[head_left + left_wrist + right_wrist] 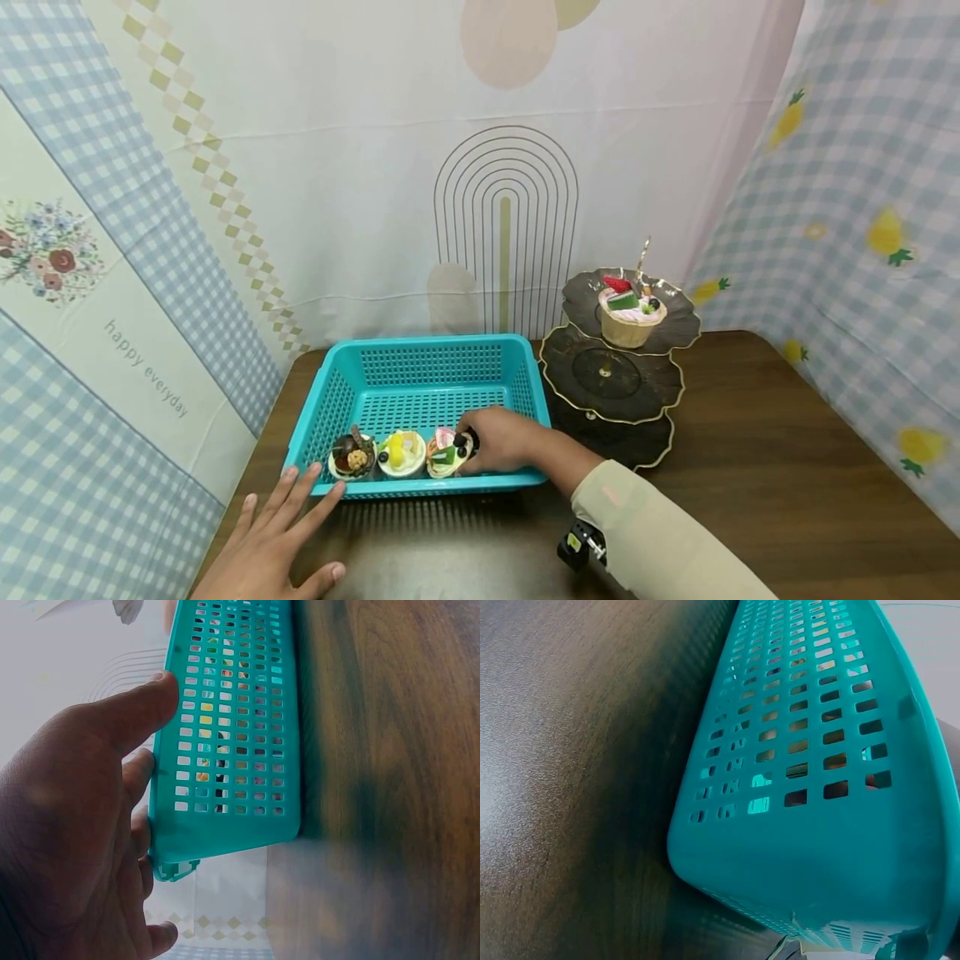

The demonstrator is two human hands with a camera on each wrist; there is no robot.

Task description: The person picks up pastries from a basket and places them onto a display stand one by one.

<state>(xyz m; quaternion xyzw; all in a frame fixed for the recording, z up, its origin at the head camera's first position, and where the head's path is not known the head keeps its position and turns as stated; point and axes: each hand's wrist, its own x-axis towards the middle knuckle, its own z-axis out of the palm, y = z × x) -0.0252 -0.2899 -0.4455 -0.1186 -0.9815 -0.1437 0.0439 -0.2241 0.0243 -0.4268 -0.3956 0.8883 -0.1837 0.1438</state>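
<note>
A turquoise perforated plastic basket point(431, 356) sits on the table, with three decorated cupcakes along its near side. My right hand point(501, 440) reaches over the near rim and grips the rightmost cupcake point(442, 455), topped with pink and green pieces; its lower part is hidden. Beside it stand a yellow-topped cupcake point(402, 455) and a chocolate-topped cupcake point(351, 457). My left hand point(273, 533) is spread at the basket's near left corner, fingertips at the rim. In the right wrist view the basket's wall point(810, 847) hides most of the right hand.
Right of the basket rises a dark tiered stand point(607, 379) with gold scalloped edges. A pink cream cupcake point(628, 327) with a strawberry and a green slice sits on its top plate. Patterned cloths hang behind and at both sides of the brown table point(787, 467).
</note>
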